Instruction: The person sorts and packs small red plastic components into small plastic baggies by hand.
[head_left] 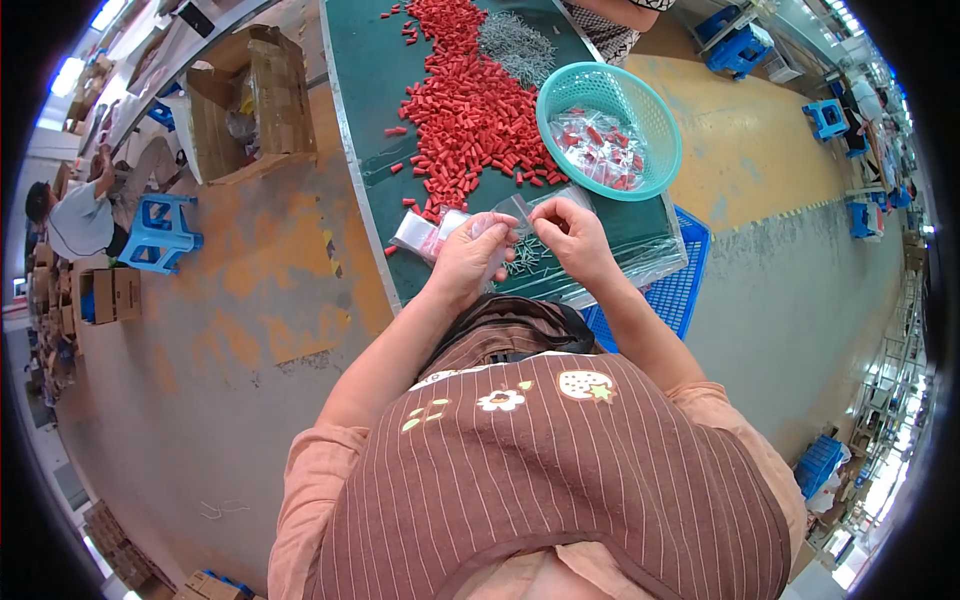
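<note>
My left hand and my right hand meet over the near edge of the green table. Both pinch a small clear plastic bag held between them. Under my hands lie a few grey screws and a stack of clear bags. A big heap of red plastic anchors spreads across the table beyond my hands, with a pile of grey screws at its far side. A teal basket to the right holds filled bags.
A blue crate sits under the table's right corner. An open cardboard box stands on the floor at left. A seated person and a blue stool are further left. More blue stools stand at right.
</note>
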{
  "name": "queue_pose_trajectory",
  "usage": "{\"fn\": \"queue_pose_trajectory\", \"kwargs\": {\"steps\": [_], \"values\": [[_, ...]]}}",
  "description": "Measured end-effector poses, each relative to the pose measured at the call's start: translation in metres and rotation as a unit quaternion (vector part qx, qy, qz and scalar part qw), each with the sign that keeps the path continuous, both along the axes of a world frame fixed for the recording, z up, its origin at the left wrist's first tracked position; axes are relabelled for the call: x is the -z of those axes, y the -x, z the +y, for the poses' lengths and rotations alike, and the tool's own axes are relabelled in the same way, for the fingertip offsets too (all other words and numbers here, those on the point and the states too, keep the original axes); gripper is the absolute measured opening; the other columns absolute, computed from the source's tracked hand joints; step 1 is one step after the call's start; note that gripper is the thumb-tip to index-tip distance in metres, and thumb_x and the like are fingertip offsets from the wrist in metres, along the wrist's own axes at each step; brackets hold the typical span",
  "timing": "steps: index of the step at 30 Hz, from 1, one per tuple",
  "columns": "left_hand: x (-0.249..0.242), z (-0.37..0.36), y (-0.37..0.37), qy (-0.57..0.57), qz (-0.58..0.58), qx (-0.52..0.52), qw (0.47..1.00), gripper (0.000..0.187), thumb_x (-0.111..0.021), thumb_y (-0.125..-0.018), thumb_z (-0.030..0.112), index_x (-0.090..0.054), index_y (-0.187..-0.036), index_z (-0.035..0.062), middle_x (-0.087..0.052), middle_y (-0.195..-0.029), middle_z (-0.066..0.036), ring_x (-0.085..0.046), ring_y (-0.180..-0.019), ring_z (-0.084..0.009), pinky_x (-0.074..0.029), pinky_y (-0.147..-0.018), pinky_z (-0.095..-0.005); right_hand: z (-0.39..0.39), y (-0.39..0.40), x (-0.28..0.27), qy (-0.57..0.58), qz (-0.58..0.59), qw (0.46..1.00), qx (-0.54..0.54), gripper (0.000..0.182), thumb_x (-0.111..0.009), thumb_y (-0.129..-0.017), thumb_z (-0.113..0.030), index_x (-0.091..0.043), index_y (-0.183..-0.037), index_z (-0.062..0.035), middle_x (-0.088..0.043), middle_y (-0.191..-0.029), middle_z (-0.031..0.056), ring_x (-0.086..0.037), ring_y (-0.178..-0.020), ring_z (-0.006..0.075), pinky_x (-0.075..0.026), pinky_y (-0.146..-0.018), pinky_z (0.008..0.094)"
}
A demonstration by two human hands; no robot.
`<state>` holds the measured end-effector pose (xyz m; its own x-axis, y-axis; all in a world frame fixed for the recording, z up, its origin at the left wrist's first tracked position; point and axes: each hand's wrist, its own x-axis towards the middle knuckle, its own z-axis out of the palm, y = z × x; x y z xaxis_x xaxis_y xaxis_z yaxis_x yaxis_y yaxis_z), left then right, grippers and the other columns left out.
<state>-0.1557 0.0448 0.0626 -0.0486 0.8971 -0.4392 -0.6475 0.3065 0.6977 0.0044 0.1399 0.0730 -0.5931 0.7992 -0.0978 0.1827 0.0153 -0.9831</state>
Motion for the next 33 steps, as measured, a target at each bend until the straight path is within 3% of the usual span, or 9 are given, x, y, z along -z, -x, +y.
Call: {"fn": "queue_pose_trajectory", "kwargs": {"steps": [7, 13, 14, 17, 18, 24, 27, 30, 33], "values": [[0.001, 0.000, -0.002, 0.020, -0.014, 0.014, 1.000, 0.021, -0.055, -0.095, 0.017, -0.055, -0.114, 0.0055, -0.056, -0.088, -0.001, -0.049, -0.063, -0.0052, -0.034, -0.045, -0.0185, 0.000, 0.004, 0.013, 0.022, 0.047, 0.999, 0.002, 0.012, -0.063, -0.086, -0.011, -0.063, -0.089, 0.0007, -0.061, -0.078, 0.0005, -0.053, -0.071, 0.0057, -0.044, -0.063, 0.0228], [-0.011, 0.004, 0.018, 0.024, 0.152, 0.007, 0.988, 0.029, -0.063, -0.091, 0.019, -0.058, -0.117, 0.0064, -0.055, -0.076, 0.003, -0.040, -0.054, 0.0004, -0.027, -0.040, -0.0171, 0.020, -0.005, -0.002, 0.042, -0.061, 0.989, -0.131, 0.012, -0.065, -0.082, -0.009, -0.062, -0.088, 0.0002, -0.060, -0.077, 0.0007, -0.054, -0.071, 0.0072, -0.045, -0.064, 0.0242], [-0.021, 0.006, 0.014, 0.000, 0.240, 0.000, 0.971, 0.023, -0.066, -0.089, 0.018, -0.064, -0.107, 0.0050, -0.059, -0.075, 0.003, -0.046, -0.061, -0.0006, -0.035, -0.047, -0.0180, 0.021, -0.004, -0.011, 0.044, -0.088, 0.982, -0.160, 0.010, -0.065, -0.084, -0.008, -0.061, -0.089, 0.0002, -0.060, -0.078, -0.0003, -0.053, -0.071, 0.0061, -0.044, -0.064, 0.0228], [-0.008, 0.009, 0.014, -0.030, 0.367, 0.050, 0.928, 0.017, -0.068, -0.087, 0.017, -0.068, -0.098, 0.0032, -0.062, -0.082, 0.002, -0.052, -0.070, -0.0031, -0.042, -0.059, -0.0196, 0.021, -0.001, -0.017, 0.054, -0.086, 0.981, -0.165, 0.010, -0.065, -0.086, -0.008, -0.061, -0.090, 0.0001, -0.058, -0.079, -0.0022, -0.051, -0.072, 0.0039, -0.042, -0.064, 0.0209], [-0.014, 0.009, 0.014, -0.005, 0.364, 0.049, 0.930, 0.016, -0.069, -0.086, 0.016, -0.069, -0.093, 0.0016, -0.063, -0.084, 0.002, -0.055, -0.077, -0.0057, -0.044, -0.069, -0.0217, 0.021, 0.000, -0.018, 0.052, -0.068, 0.985, -0.151, 0.010, -0.065, -0.086, -0.008, -0.061, -0.090, 0.0001, -0.058, -0.079, -0.0022, -0.051, -0.073, 0.0038, -0.042, -0.064, 0.0207], [-0.012, 0.008, 0.017, -0.045, 0.365, 0.047, 0.929, 0.020, -0.068, -0.084, 0.020, -0.071, -0.092, 0.0027, -0.066, -0.077, -0.001, -0.057, -0.071, -0.0069, -0.047, -0.065, -0.0246, 0.025, -0.003, -0.012, 0.073, -0.029, 0.987, -0.140, 0.013, -0.063, -0.086, -0.011, -0.062, -0.092, 0.0004, -0.059, -0.080, -0.0007, -0.053, -0.074, 0.0059, -0.043, -0.067, 0.0219], [-0.021, 0.011, 0.019, -0.021, 0.391, 0.101, 0.915, 0.016, -0.070, -0.083, 0.014, -0.070, -0.092, 0.0002, -0.064, -0.083, 0.000, -0.056, -0.078, -0.0063, -0.044, -0.070, -0.0219, 0.025, -0.004, -0.017, 0.087, -0.043, 0.985, -0.144, 0.016, -0.063, -0.083, -0.011, -0.063, -0.092, 0.0014, -0.060, -0.079, 0.0004, -0.054, -0.076, 0.0075, -0.045, -0.069, 0.0243], [-0.024, 0.012, 0.019, 0.004, 0.378, 0.119, 0.918, 0.014, -0.071, -0.081, 0.012, -0.070, -0.088, -0.0002, -0.064, -0.079, 0.000, -0.056, -0.074, -0.0071, -0.045, -0.067, -0.0228, 0.026, -0.003, -0.017, 0.081, -0.046, 0.985, -0.144, 0.017, -0.063, -0.082, -0.012, -0.063, -0.093, 0.0014, -0.061, -0.080, 0.0009, -0.054, -0.076, 0.0083, -0.045, -0.069, 0.0252], [-0.018, 0.012, 0.017, 0.006, 0.311, 0.074, 0.947, 0.012, -0.072, -0.080, 0.011, -0.068, -0.084, 0.0009, -0.062, -0.072, 0.001, -0.053, -0.064, -0.0057, -0.042, -0.058, -0.0220, 0.024, -0.003, -0.012, 0.043, -0.041, 0.992, -0.112, 0.018, -0.064, -0.082, -0.013, -0.063, -0.093, 0.0015, -0.062, -0.081, 0.0030, -0.056, -0.075, 0.0103, -0.046, -0.069, 0.0267]]}}
